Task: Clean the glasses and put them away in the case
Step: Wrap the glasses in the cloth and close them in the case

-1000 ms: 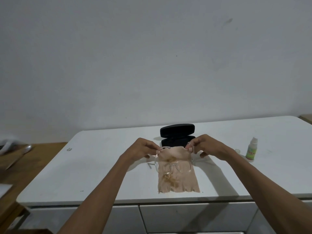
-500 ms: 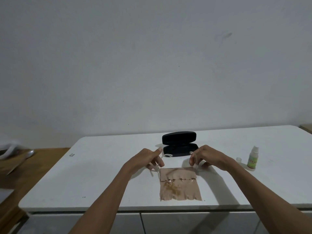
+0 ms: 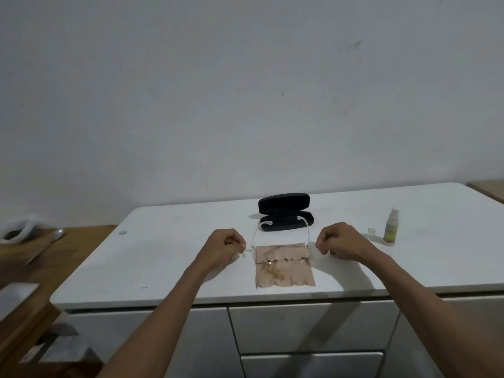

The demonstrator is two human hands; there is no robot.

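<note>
Lying under the cloth (image 3: 283, 274) near the tabletop's (image 3: 163, 263) front edge, the glasses (image 3: 268, 262) look light and fragile; lift them by the hinges. The left hand (image 3: 223, 248) and right hand (image 3: 341, 241) have curled fingers; whether they pinch anything is unclear.

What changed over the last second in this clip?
The glasses, with the cloth draped over their front, came down from mid-air onto the table. The right hand let go and drew aside; the left hand drew aside too, its contact unclear. The case stayed open, the bottle in place.
</note>
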